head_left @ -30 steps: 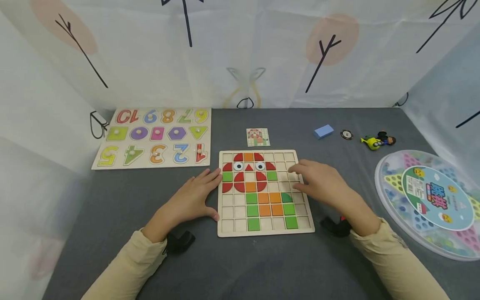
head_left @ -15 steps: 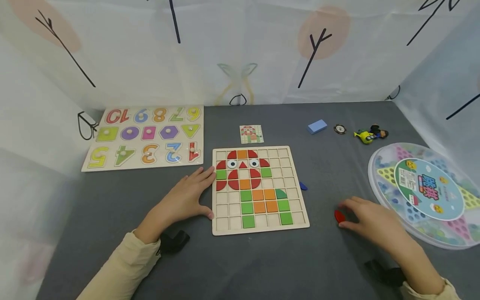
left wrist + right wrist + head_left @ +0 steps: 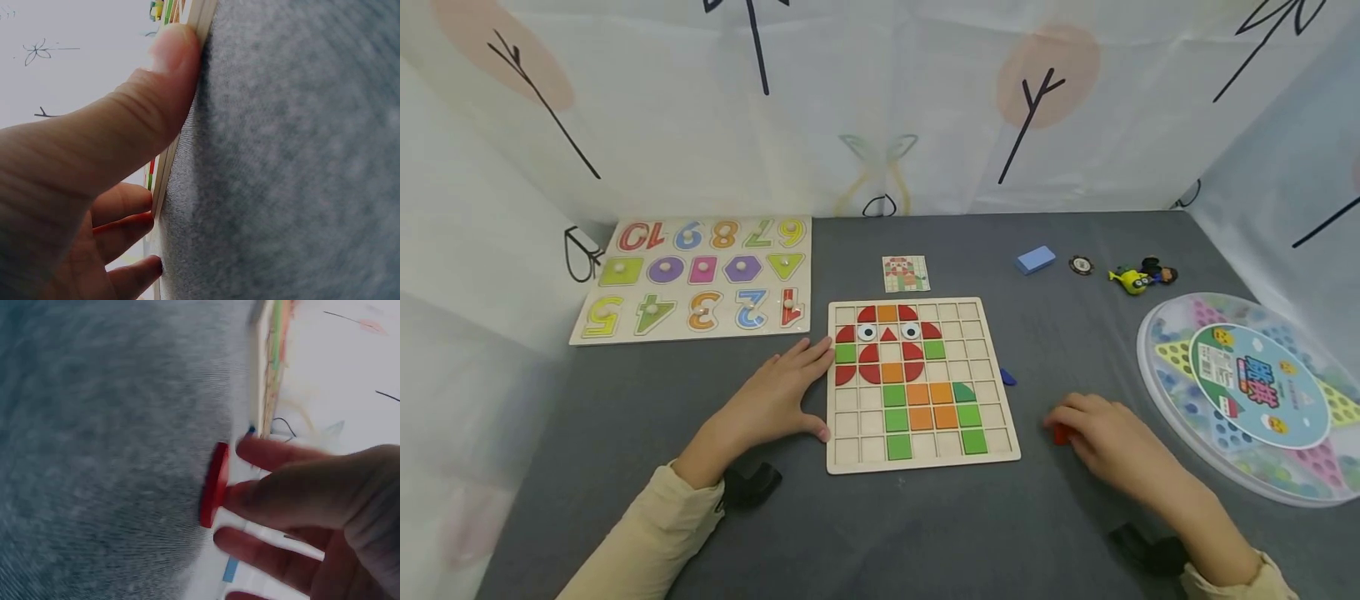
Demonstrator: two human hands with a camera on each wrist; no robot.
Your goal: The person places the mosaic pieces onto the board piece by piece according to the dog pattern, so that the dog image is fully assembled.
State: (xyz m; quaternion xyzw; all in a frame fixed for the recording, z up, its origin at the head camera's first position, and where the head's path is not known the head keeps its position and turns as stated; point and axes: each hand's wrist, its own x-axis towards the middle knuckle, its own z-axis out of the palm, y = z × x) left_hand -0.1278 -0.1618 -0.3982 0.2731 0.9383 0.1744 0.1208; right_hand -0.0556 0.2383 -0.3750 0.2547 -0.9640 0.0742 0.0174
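A wooden grid board (image 3: pixel 855 425) lies mid-table, with red, green and orange tiles and two eye tiles set in its squares. My left hand (image 3: pixel 767 408) rests at its left edge, thumb and fingertips spread along the rim; in the left wrist view the thumb (image 3: pixel 169 81) touches the board's side. Right of the board, my right hand (image 3: pixel 1101 433) is low over the table with its fingers curled round a small red piece (image 3: pixel 1062 434). The right wrist view shows that red piece (image 3: pixel 214 485) at the thumb tip, nearly flat to the table; its outline is partly hidden.
A small blue piece (image 3: pixel 1008 377) lies by the board's right edge. Behind stand a picture card (image 3: pixel 906 274), a number puzzle (image 3: pixel 700 279), a blue block (image 3: pixel 1036 260), a round token (image 3: pixel 1081 265) and small figures (image 3: pixel 1138 277). A round game box (image 3: pixel 1165 392) lies at right.
My right hand has gone from the board's right edge out over the table to the red piece, then back a little leftward with it. My left hand stays at the board.
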